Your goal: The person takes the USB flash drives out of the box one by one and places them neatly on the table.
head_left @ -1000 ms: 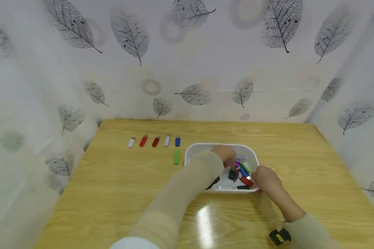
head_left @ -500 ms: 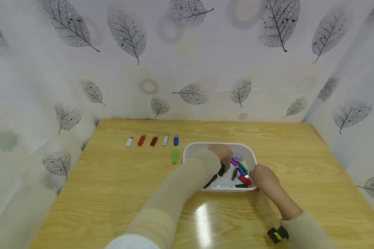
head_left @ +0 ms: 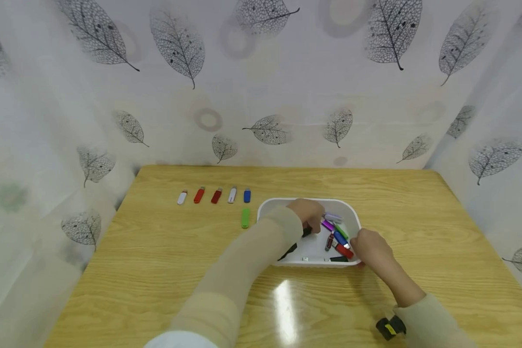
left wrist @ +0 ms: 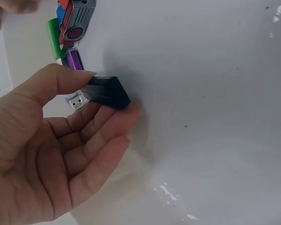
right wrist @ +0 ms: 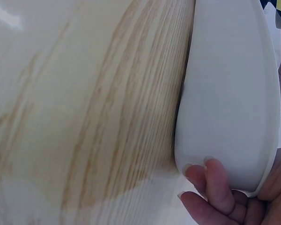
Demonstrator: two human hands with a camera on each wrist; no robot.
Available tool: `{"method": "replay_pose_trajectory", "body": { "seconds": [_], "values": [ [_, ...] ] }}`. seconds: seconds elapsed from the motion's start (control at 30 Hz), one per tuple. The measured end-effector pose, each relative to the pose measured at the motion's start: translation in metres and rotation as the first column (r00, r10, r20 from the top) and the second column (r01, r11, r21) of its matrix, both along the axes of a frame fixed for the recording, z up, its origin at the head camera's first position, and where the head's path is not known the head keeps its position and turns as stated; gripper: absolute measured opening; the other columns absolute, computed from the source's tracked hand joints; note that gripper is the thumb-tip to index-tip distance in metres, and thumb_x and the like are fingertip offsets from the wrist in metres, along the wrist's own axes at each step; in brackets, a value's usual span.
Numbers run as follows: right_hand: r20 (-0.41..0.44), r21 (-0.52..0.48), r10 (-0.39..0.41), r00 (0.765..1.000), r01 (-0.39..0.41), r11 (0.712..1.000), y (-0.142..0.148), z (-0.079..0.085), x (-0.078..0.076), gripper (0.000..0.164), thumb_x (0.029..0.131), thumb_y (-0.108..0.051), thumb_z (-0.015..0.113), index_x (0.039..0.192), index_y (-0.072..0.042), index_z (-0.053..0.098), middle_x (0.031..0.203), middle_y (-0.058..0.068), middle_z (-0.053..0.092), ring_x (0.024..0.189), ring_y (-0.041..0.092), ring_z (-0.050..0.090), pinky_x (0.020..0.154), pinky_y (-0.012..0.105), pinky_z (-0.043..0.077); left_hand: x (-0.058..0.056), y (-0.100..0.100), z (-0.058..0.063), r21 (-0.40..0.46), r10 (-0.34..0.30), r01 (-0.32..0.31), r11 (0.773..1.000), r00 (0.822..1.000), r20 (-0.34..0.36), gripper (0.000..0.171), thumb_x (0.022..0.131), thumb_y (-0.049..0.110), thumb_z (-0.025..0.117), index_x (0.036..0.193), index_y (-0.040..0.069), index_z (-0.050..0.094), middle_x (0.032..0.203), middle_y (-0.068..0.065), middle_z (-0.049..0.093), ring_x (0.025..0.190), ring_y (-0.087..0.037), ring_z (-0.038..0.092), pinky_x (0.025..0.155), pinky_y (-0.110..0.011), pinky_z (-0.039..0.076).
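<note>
My left hand [head_left: 308, 213] is inside a white plastic bin [head_left: 313, 264]. In the left wrist view its thumb and fingers pinch a black USB flash drive [left wrist: 107, 91] above the white floor. Toward the bin's right end lie several more drives: lavender [head_left: 333, 218], purple [head_left: 328, 225], green [head_left: 341, 232], blue [head_left: 340, 239], red [head_left: 343, 250], a dark red swivel one [head_left: 329, 242] and a black one [head_left: 339, 259]. My right hand [head_left: 373, 249] grips the bin's right end, its fingertips [right wrist: 215, 173] curled against the outer wall.
Left of the bin, a row of drives lies on the wooden table [head_left: 156, 251]: white [head_left: 182, 197], red [head_left: 199, 195], dark red [head_left: 216, 196], white [head_left: 232, 195] and blue [head_left: 246, 195]. A lime green drive [head_left: 245, 218] sits below the blue one. A leaf-patterned curtain [head_left: 261, 72] stands behind.
My left hand has taken the black flash drive from beside the dark red one and moved left inside the bin with it. My right hand has kept its grip on the bin.
</note>
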State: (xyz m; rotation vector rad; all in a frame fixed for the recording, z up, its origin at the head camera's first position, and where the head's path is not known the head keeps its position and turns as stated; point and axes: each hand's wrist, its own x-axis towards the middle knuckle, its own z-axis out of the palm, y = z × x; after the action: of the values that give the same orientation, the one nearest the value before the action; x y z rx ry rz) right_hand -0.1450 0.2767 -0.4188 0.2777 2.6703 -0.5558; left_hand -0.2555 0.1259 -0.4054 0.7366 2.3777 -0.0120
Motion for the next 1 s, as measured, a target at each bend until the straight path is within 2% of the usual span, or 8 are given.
{"method": "replay_pose_trajectory", "body": {
  "seconds": [0.1,0.23,0.4,0.47,0.7,0.87,1.0],
  "values": [
    [0.006,0.003,0.000,1.000,0.000,1.000,0.000,0.001,0.000,0.028,0.091,-0.007,0.044,0.091,0.018,0.057,0.064,0.012,0.059,0.046,0.015,0.061,0.045,0.028,0.044,0.000,-0.003,0.008,0.025,0.028,-0.029,0.999,0.999,0.034,0.016,0.083,0.023,0.067,0.095,0.015,0.059,0.075,0.000,0.059,0.060,-0.011,0.053,0.055,-0.024,0.045],
    [0.000,0.006,0.007,1.000,-0.007,1.000,0.000,0.002,0.001,0.029,0.091,-0.007,0.045,0.093,0.019,0.056,0.063,0.012,0.059,0.046,0.015,0.060,0.045,0.028,0.045,-0.006,-0.008,0.016,0.050,0.066,-0.070,0.996,0.996,0.066,0.015,0.084,0.023,0.066,0.090,0.013,0.057,0.077,-0.003,0.061,0.062,-0.014,0.057,0.054,-0.024,0.049],
    [0.000,0.009,0.010,1.000,-0.010,1.000,0.000,0.002,0.000,0.027,0.092,-0.008,0.045,0.090,0.017,0.057,0.063,0.011,0.059,0.046,0.016,0.061,0.046,0.029,0.045,-0.014,-0.016,0.026,0.081,0.129,-0.141,0.987,0.983,0.133,0.017,0.083,0.021,0.068,0.092,0.011,0.057,0.084,-0.006,0.064,0.069,-0.018,0.063,0.059,-0.026,0.053],
    [0.004,0.009,0.009,1.000,-0.009,1.000,0.000,0.001,0.000,0.027,0.092,-0.008,0.045,0.088,0.015,0.058,0.062,0.010,0.059,0.047,0.016,0.061,0.046,0.029,0.045,-0.016,-0.020,0.030,0.084,0.128,-0.142,0.986,0.980,0.150,0.017,0.084,0.020,0.067,0.092,0.009,0.057,0.085,-0.005,0.065,0.069,-0.017,0.064,0.061,-0.026,0.053],
    [0.000,0.014,0.026,1.000,-0.026,1.000,-0.002,0.001,0.002,0.027,0.093,-0.009,0.045,0.085,0.013,0.057,0.060,0.009,0.059,0.048,0.018,0.060,0.046,0.030,0.044,-0.015,-0.045,0.044,0.112,0.082,-0.096,0.989,0.989,0.122,0.016,0.084,0.020,0.063,0.093,0.009,0.054,0.076,-0.002,0.063,0.060,-0.013,0.061,0.059,-0.025,0.050],
    [0.005,0.013,0.024,1.000,-0.024,1.000,-0.001,0.001,0.001,0.027,0.092,-0.009,0.045,0.085,0.014,0.057,0.059,0.009,0.059,0.048,0.017,0.060,0.047,0.030,0.043,-0.018,-0.059,0.048,0.143,0.098,-0.117,0.983,0.986,0.135,0.016,0.085,0.020,0.061,0.090,0.007,0.053,0.071,-0.002,0.061,0.055,-0.011,0.057,0.063,-0.026,0.052],
    [0.006,0.022,0.025,1.000,-0.025,0.999,-0.001,0.002,0.001,0.027,0.093,-0.010,0.045,0.083,0.012,0.058,0.059,0.009,0.059,0.048,0.017,0.060,0.047,0.030,0.043,-0.021,-0.073,0.050,0.163,0.110,-0.124,0.979,0.989,0.095,0.014,0.086,0.018,0.059,0.082,0.007,0.051,0.070,-0.001,0.058,0.053,-0.011,0.053,0.057,-0.024,0.050]
  ]
}}
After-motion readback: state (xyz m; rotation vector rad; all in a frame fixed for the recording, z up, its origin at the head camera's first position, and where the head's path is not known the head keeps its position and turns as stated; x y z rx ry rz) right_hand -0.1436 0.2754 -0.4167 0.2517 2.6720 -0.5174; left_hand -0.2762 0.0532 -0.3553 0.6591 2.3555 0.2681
